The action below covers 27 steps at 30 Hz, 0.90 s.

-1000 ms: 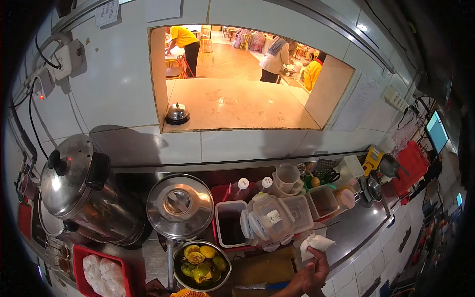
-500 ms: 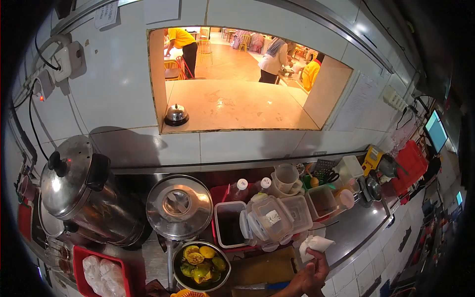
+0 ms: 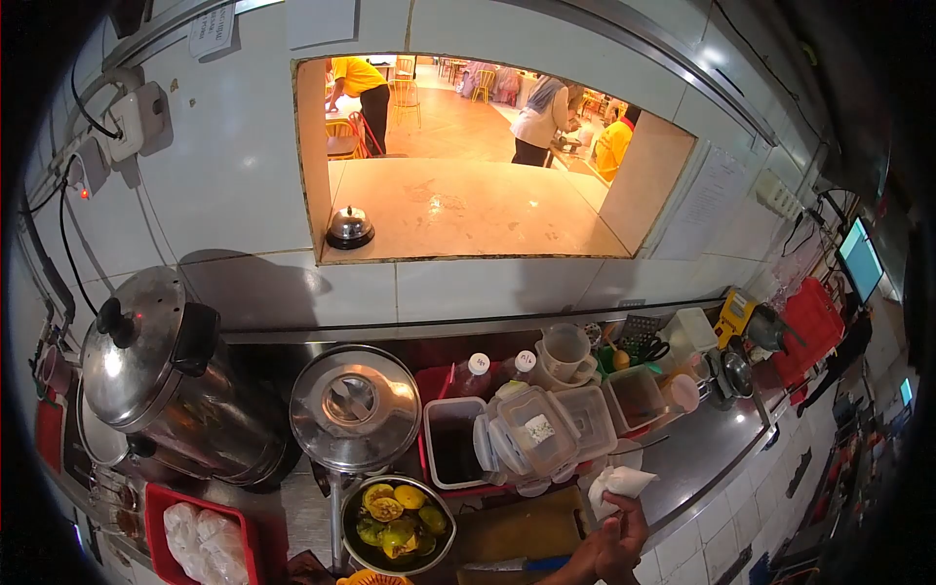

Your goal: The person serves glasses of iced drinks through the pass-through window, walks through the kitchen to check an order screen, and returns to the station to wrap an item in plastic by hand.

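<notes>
Both hands are close together at the bottom right, above the counter's front edge. My right hand (image 3: pixel 632 531) is closed, with a crumpled white tissue-like sheet (image 3: pixel 622 482) pinched at its fingertips. Against it presses my left hand (image 3: pixel 593 558), fingers bent together; whatever lies between the two palms is hidden. Just left of them a brown cutting board (image 3: pixel 517 531) bears a knife with a blue handle (image 3: pixel 548 563). Further left, a metal bowl (image 3: pixel 447 507) holds several squeezed yellow-green citrus halves (image 3: pixel 400 534).
Stacked clear plastic containers (image 3: pixel 536 429) stand behind the board. A lidded steel pot (image 3: pixel 353 409) and a large steel urn (image 3: pixel 185 390) are to the left, above a red bin (image 3: pixel 249 526) with plastic bags. A call bell (image 3: pixel 349 227) sits on the hatch ledge; people are beyond.
The white sheet has shifted slightly and looks more spread at the fingertips. Both hands stay nearly in place, and the counter items have not moved.
</notes>
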Available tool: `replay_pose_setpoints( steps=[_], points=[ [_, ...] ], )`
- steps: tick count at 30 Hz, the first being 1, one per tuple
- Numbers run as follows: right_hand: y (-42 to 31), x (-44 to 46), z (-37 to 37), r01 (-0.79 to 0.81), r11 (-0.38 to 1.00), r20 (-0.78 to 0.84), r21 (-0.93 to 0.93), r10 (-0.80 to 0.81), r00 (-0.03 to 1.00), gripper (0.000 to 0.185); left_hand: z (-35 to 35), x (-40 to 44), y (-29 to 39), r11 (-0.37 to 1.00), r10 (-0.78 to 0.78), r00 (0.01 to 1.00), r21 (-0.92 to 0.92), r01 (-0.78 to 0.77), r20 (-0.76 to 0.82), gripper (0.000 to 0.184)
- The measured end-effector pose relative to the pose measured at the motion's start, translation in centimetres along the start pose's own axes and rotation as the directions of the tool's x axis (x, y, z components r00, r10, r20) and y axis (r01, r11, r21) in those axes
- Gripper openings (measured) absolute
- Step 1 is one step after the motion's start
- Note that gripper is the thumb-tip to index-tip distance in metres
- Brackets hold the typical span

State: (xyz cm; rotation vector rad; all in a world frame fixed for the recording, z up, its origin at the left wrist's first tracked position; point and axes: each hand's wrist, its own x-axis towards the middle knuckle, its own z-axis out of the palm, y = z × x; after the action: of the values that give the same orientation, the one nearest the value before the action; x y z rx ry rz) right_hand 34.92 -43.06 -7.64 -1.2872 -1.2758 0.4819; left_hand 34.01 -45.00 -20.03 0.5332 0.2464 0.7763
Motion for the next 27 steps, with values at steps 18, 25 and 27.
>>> replay_pose_setpoints(
  steps=[18, 25, 27],
  points=[
    [-0.7, 0.4, 0.0, -0.077, 0.997, 0.017, 0.014, 0.077, 0.997, 0.056, -0.1, 2.5, -2.4, 0.467, 0.077, 0.990, -0.882, 0.067, 0.116, 0.031],
    [-0.7, 0.5, -0.1, -0.049, 0.998, -0.006, -0.046, 0.049, 0.999, 0.056, 5.9, 1.7, 3.4, -0.301, 0.149, 0.988, -0.953, 0.001, -0.046, 0.031],
    [-1.0, 0.4, 0.0, -0.074, 0.996, -0.018, -0.050, 0.073, 0.997, 0.056, 5.7, 1.8, 3.3, -0.230, 0.145, 0.989, -0.973, 0.021, -0.013, 0.031]
  ],
)
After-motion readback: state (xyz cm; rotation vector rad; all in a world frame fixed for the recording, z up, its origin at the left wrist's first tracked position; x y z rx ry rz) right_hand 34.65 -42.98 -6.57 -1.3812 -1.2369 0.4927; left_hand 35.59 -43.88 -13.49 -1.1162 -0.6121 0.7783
